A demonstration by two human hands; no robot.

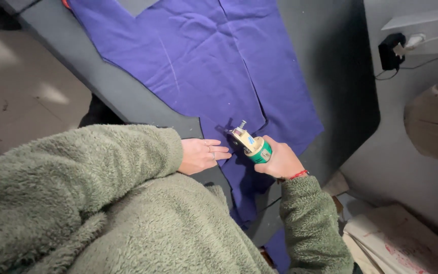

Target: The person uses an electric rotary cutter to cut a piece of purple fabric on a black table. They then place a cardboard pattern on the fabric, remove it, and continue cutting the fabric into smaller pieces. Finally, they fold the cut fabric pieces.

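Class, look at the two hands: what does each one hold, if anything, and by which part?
The right hand grips a small electric cutter by its green barrel, at the rear. The left hand holds nothing; it lies flat, pressing on the purple cloth.

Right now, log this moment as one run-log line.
left hand: flat on purple fabric | right hand: grips green handheld cutter, head on fabric | surface: grey table

Dim, soft daylight from left.
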